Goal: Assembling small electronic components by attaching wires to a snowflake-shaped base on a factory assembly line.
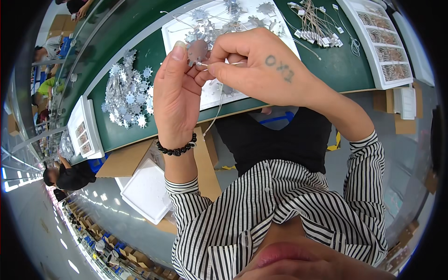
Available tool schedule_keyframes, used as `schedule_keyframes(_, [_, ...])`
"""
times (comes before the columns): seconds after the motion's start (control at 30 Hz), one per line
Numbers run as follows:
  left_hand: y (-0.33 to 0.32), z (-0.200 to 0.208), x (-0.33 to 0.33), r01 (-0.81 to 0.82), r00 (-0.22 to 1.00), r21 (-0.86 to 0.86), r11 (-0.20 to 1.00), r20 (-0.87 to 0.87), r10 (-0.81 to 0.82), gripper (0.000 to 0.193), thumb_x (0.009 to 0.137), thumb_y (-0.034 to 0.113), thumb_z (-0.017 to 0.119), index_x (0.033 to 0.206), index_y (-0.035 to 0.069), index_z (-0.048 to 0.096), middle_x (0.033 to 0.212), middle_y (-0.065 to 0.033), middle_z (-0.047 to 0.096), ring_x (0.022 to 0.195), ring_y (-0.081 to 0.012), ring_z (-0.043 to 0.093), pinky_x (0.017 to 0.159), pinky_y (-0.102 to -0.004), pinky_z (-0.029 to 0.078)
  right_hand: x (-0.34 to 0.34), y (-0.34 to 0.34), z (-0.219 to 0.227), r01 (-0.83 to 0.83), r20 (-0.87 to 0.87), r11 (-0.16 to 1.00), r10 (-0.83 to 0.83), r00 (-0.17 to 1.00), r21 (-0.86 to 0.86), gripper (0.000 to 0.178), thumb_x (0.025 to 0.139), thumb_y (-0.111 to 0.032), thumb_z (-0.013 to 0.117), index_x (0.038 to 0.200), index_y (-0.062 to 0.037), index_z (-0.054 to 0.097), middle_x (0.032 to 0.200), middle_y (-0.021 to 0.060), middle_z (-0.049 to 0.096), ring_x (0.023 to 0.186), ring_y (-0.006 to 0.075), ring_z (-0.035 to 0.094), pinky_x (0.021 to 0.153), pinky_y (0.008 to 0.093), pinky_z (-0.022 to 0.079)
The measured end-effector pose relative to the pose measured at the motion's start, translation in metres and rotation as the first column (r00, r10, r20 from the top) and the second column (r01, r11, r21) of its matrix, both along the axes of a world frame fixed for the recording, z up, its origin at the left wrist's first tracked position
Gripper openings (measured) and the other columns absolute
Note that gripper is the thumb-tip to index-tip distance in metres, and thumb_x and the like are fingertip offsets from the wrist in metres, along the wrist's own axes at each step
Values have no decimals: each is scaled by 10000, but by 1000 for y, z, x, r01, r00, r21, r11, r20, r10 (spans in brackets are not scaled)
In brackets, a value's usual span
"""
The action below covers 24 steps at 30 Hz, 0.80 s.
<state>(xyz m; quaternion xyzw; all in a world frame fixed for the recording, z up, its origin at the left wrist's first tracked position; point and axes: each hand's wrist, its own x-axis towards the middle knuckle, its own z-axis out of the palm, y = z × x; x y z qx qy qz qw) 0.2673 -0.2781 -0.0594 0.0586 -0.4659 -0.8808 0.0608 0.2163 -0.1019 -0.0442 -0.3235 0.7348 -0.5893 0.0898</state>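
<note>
Raised over the green workbench, my left hand (177, 95) is closed on a flat, grey metal disc with a toothed edge (198, 50), its thumb along the near side. My right hand (268, 67) is closed too, thumb and forefinger pinching a thin white wire (201, 64) at the disc's lower edge. The exact joint between wire and disc is hidden by the fingers. A pale lead (219, 108) hangs below the hands over the bench edge. Beneath and behind them, a white board (212, 98) bears several similar toothed discs (200, 32) with wires.
Left on the bench lies a heap of silvery toothed discs (128, 91). Bundled wires with white connectors (317, 35) lie at the far right, beside a white compartment tray (380, 42). Another white tray (88, 128) stands left. Below are an open carton (128, 161) and a white lid (147, 191).
</note>
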Motion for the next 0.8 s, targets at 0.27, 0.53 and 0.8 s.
schedule_keyframes(0.27, [2,0,-2,-29,999,-93,995,10,30,241,985,180,669,1086,-38,651,947,-99,686,781,-149,659,732,-250,570,-4,-2,-2,34,83,999,-34,996,2,86,823,-65,632,743,-34,647,562,-46,452,512,56,328,483,214,241])
schedule_keyframes(0.53, [4,4,1,-81,995,-323,943,23,94,221,931,172,739,1008,-28,685,865,-80,679,758,-144,650,715,-245,552,0,-2,-7,69,-94,997,-65,993,44,87,800,-75,630,725,-31,635,558,-20,484,497,82,346,480,224,260])
schedule_keyframes(0.8, [5,7,-2,-73,987,-450,890,93,128,269,876,211,803,946,-32,710,773,-65,665,722,-129,634,695,-232,535,0,-6,-17,111,-182,991,-96,979,71,86,796,-80,624,725,-31,636,584,11,541,511,103,383,487,246,298])
